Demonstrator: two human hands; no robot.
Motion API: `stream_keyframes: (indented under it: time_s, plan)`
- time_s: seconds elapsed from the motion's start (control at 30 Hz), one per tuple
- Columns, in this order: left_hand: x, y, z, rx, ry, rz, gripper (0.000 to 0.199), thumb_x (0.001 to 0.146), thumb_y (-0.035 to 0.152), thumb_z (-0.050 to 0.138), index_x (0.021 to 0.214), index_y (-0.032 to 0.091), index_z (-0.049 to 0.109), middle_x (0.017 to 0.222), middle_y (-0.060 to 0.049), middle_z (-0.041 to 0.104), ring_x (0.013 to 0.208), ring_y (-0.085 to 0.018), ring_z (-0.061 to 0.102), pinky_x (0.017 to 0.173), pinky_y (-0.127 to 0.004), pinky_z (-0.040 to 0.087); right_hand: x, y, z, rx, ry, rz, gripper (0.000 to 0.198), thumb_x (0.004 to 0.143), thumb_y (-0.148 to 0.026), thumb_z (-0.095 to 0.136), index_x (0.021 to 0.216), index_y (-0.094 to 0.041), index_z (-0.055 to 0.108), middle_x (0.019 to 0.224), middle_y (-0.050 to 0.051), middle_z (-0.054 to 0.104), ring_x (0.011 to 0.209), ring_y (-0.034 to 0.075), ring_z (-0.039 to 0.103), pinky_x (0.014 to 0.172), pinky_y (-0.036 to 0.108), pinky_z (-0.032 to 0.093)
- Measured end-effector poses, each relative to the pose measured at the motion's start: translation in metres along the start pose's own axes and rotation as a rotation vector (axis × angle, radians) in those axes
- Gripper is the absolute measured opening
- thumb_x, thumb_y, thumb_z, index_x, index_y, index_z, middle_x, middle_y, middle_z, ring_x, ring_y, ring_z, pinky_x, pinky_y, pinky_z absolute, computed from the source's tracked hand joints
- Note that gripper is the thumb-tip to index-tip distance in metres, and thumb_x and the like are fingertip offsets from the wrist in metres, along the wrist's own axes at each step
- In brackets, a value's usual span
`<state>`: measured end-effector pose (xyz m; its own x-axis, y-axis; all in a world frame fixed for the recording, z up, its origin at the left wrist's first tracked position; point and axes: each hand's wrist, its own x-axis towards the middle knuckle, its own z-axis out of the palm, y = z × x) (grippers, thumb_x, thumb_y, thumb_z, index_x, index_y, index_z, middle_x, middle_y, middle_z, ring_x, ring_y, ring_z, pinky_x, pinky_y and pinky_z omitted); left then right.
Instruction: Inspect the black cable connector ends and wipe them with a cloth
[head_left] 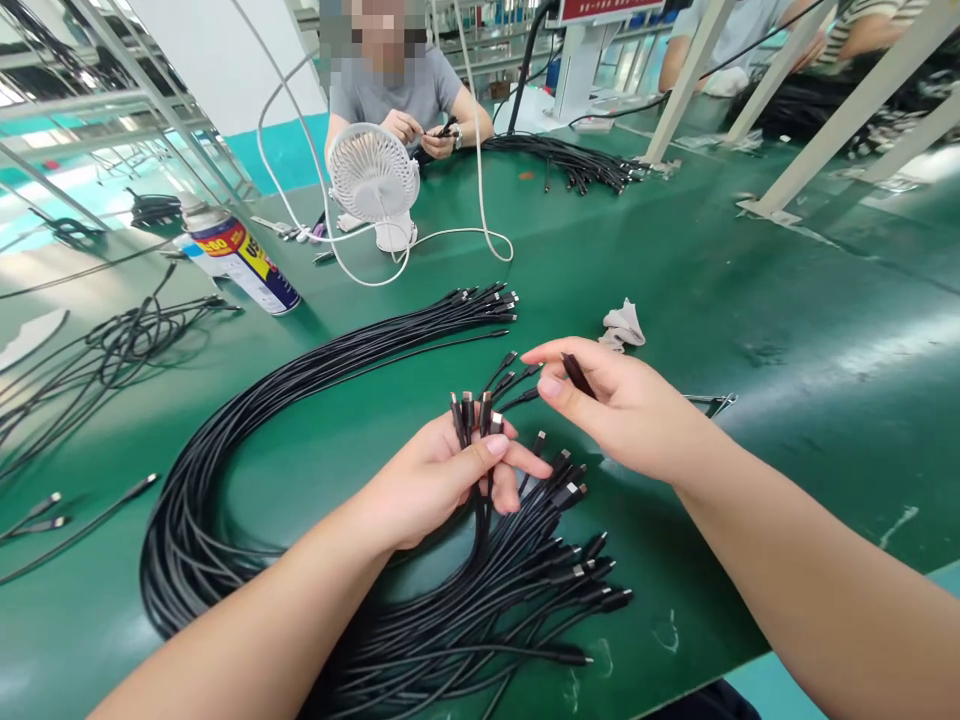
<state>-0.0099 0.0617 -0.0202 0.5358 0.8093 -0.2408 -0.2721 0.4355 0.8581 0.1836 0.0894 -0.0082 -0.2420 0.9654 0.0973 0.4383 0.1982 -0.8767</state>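
My left hand (442, 465) is closed around the ends of several black USB cables (480, 525), their metal-tipped plugs standing upright above the thumb. To its right, my right hand (619, 405) has a short, slim dark object (578, 376) tucked between thumb and palm; its kind cannot be made out. Thumb and forefinger of that hand are bent towards each other, close to the plugs but apart from them. Below both hands, more plug ends of the cable bundle (180, 500) fan out over the green table. The bundle curves round on the left to its other ends.
A spray can (244, 262) and a small white fan (375, 180) stand at the back left. Loose cables (127, 345) lie far left. A crumpled cloth (622, 325) and a thin metal item (712, 403) lie to the right. Across the table, a person (405, 100) handles cables.
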Motion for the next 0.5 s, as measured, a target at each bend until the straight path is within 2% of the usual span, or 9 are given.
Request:
stream_keyframes:
  time_s: [0.1, 0.2, 0.27, 0.37, 0.5]
  plan:
    - [0.000, -0.001, -0.003, 0.035, -0.019, -0.034, 0.032, 0.078, 0.037, 0.073, 0.088, 0.014, 0.054, 0.086, -0.012, 0.076, 0.062, -0.015, 0.069, 0.061, -0.027, 0.051, -0.008, -0.005, 0.004, -0.113, 0.015, -0.134, 0.024, 0.095, -0.035, 0.044, 0.109, -0.019, 0.054, 0.084, 0.005, 0.062, 0.073, 0.016, 0.058, 0.062, 0.028, 0.046]
    - [0.000, -0.001, -0.004, 0.022, -0.017, -0.065, 0.030, 0.079, 0.035, 0.073, 0.091, 0.014, 0.054, 0.087, -0.012, 0.076, 0.070, -0.019, 0.072, 0.067, -0.030, 0.055, -0.014, -0.009, 0.007, -0.263, 0.026, -0.264, 0.013, 0.095, -0.022, 0.041, 0.098, -0.019, 0.053, 0.072, 0.000, 0.060, 0.060, 0.011, 0.054, 0.056, 0.024, 0.042]
    - [0.001, -0.002, -0.003, 0.016, -0.019, -0.066, 0.028, 0.081, 0.034, 0.071, 0.094, 0.014, 0.056, 0.087, -0.011, 0.076, 0.069, -0.019, 0.072, 0.066, -0.031, 0.057, -0.017, -0.010, 0.008, -0.318, 0.010, -0.308, 0.011, 0.094, -0.018, 0.044, 0.094, -0.019, 0.055, 0.069, -0.002, 0.060, 0.059, 0.010, 0.053, 0.056, 0.022, 0.041]
    - [0.003, -0.002, -0.001, 0.051, -0.041, -0.044, 0.026, 0.082, 0.032, 0.069, 0.095, 0.012, 0.060, 0.082, -0.009, 0.075, 0.062, -0.016, 0.070, 0.059, -0.027, 0.056, -0.019, -0.009, 0.012, -0.259, -0.033, -0.265, 0.007, 0.090, -0.024, 0.054, 0.094, -0.019, 0.058, 0.075, -0.001, 0.063, 0.066, 0.010, 0.057, 0.058, 0.021, 0.042]
    - [0.006, 0.000, 0.001, 0.118, -0.066, -0.033, 0.019, 0.083, 0.029, 0.067, 0.085, 0.011, 0.063, 0.080, -0.009, 0.074, 0.055, -0.013, 0.067, 0.051, -0.021, 0.052, -0.015, -0.009, 0.018, 0.042, -0.148, -0.099, 0.013, 0.090, -0.027, 0.055, 0.080, -0.018, 0.058, 0.062, -0.003, 0.059, 0.058, 0.010, 0.055, 0.055, 0.020, 0.044]
